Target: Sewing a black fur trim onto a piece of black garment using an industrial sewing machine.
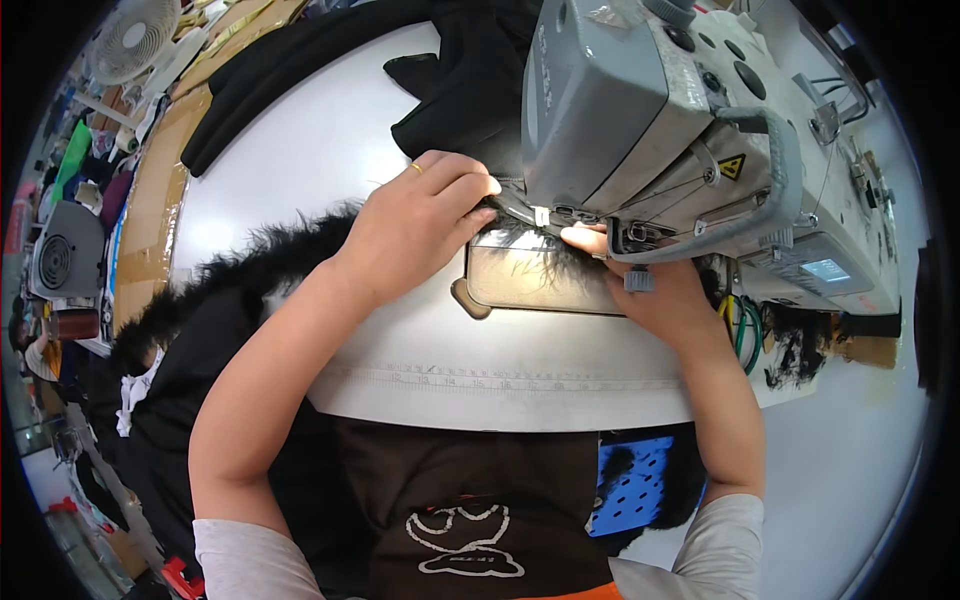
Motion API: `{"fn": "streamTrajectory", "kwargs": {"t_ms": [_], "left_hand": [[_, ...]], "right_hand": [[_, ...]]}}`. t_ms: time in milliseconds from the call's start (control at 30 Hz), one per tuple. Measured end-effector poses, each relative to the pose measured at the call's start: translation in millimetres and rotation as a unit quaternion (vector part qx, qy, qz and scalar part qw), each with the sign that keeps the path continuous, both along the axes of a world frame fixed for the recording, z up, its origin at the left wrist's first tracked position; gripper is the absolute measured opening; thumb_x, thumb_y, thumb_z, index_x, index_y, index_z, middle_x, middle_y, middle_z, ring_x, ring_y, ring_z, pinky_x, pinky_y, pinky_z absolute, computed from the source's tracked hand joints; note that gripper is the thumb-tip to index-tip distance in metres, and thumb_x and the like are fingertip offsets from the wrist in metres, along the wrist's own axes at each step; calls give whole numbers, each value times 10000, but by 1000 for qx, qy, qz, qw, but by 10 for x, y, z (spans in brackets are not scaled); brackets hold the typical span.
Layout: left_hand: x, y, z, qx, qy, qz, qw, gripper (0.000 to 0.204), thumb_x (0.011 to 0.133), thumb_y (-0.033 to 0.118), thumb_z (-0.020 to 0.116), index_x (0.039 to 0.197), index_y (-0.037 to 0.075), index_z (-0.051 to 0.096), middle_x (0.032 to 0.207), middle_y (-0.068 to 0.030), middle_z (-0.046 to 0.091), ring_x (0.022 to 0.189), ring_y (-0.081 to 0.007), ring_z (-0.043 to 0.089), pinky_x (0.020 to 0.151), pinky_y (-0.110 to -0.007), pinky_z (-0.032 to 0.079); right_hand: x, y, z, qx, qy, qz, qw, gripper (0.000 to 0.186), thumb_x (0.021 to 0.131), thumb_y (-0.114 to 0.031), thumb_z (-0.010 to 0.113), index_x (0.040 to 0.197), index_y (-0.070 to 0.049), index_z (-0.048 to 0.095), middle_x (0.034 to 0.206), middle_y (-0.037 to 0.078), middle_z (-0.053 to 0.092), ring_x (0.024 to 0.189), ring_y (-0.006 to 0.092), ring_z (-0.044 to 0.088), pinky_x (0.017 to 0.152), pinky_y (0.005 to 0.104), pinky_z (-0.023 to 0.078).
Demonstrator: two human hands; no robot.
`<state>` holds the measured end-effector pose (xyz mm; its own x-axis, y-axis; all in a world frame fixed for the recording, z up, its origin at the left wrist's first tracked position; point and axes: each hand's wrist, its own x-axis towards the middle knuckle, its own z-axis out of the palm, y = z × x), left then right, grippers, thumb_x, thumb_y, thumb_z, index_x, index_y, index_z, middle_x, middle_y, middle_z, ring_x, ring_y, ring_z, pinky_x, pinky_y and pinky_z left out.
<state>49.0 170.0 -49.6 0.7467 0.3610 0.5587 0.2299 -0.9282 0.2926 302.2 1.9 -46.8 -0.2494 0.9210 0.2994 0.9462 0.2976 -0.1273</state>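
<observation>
We look over a white tabletop (560, 345), lit brightly near its middle, with taped cardboard (152, 225) along its left edge. Beyond that we see a white fan (133, 40), a grey unit with a round grille (88, 225) and crowded clutter; on our right, a pale, plain surface (865, 420), wall or floor.

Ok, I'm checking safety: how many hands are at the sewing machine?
2: the left hand at the black feathery trim, the right hand below the grey guard bar, partly hidden.
</observation>
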Motion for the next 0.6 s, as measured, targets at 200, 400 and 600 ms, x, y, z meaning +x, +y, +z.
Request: {"fn": "streamTrajectory", "kwargs": {"t_ms": [200, 400, 600], "left_hand": [[-116, -49, 205, 105, 140, -40, 984, 217, 821, 84, 716, 1031, 137, 697, 995, 15, 683, 960, -211, 672, 648, -296, 558], [-160, -209, 221, 122, 149, -85, 978, 272, 806, 106, 672, 1078, 90, 677, 1053, 23, 679, 967, -206, 653, 665, -297, 557], [-108, -195, 215, 124, 215, -29, 968, 211, 818, 130, 671, 1027, 135, 642, 1007, 26, 655, 943, -213, 631, 674, -317, 562]], "right_hand": [[112, -9, 149, 19, -28, 4, 999, 155, 817, -58, 637, 965, -105, 644, 905, 94, 687, 805, 319, 695, 628, 438, 560], [112, 7, 189, -22, 13, 7, 1000, 168, 843, -46, 612, 1003, -95, 629, 921, 105, 685, 835, 355, 689, 657, 475, 553], [-16, 34, 375, -96, -20, -26, 995, 117, 873, -70, 601, 984, -49, 632, 889, 122, 679, 806, 374, 700, 648, 481, 566]]}}
